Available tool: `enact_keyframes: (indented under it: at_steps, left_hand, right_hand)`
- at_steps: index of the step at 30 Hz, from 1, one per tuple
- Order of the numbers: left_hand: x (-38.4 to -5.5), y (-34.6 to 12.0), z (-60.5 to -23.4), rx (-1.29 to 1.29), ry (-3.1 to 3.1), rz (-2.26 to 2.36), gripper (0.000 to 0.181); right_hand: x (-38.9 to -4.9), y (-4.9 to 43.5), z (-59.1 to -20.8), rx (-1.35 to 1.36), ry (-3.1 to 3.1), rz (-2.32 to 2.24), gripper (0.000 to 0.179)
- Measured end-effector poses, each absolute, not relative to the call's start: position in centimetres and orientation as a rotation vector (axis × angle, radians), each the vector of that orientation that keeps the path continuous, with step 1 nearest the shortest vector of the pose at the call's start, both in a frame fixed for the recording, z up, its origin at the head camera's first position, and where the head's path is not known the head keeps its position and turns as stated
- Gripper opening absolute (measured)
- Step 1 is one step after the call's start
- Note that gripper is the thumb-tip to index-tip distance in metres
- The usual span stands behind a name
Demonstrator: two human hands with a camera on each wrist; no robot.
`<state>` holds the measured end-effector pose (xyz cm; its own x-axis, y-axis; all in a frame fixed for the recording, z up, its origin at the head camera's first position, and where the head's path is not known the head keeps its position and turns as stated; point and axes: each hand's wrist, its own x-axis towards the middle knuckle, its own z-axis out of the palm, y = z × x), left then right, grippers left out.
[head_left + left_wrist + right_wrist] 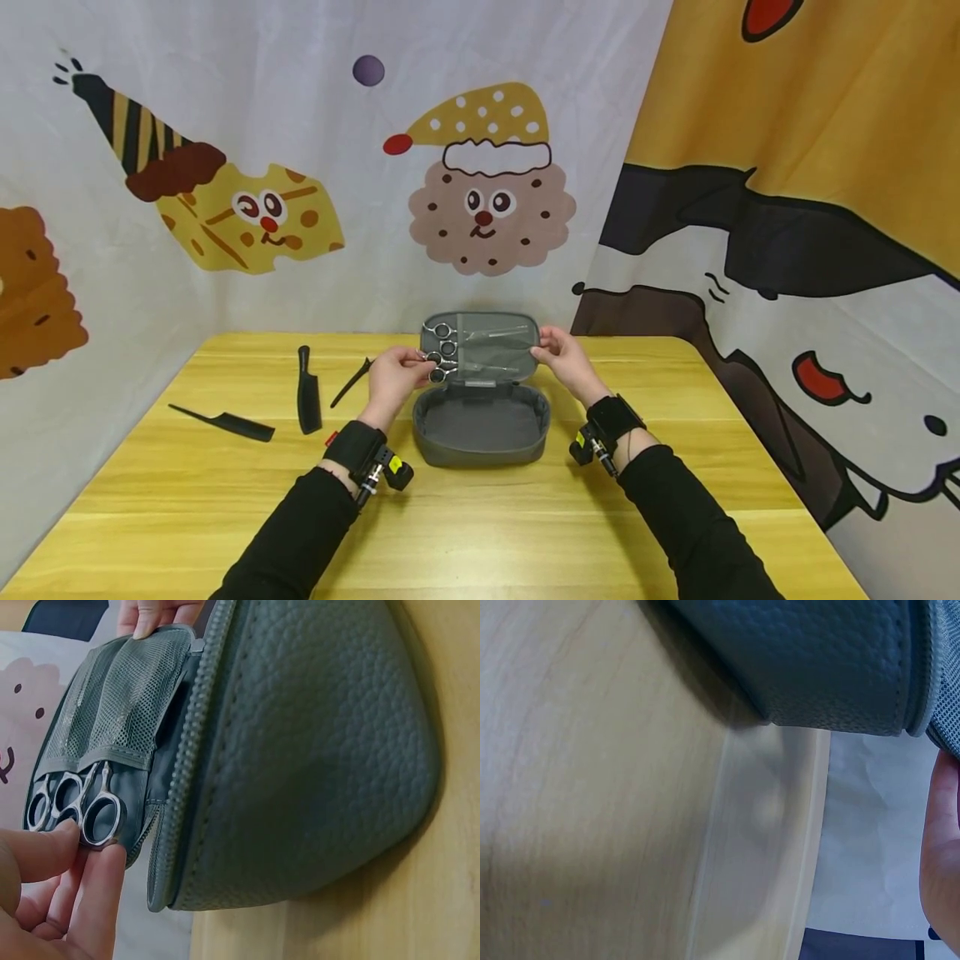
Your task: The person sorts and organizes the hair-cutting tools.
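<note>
Scissors [451, 363] sit in my left grip [393, 379], handle pinched, tips held within the mesh pocket [491, 350]; opposite, my right grip [566, 360] pinches the lid [450, 316], likely steadying it above the case [480, 457].

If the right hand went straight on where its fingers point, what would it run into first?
Most likely the raised lid, since the right hand grips its right edge.

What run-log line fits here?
left hand: pinches silver metal scissors; right hand: holds grey mesh-pocketed lid; grey rounded leather-textured case: open
</note>
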<state>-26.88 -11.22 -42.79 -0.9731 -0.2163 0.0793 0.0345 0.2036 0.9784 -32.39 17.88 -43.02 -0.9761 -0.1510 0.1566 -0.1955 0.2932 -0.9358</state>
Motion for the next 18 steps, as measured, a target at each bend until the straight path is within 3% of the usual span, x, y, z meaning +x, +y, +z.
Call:
enact_keyframes:
  at_steps: [18]
  left_hand:
    - [-26.12, -10.34, -41.93, 0.082, -2.357, -1.775, 0.02]
  right_hand:
    - [-32.28, 17.99, -43.1, 0.344, -2.49, 1.811, 0.024]
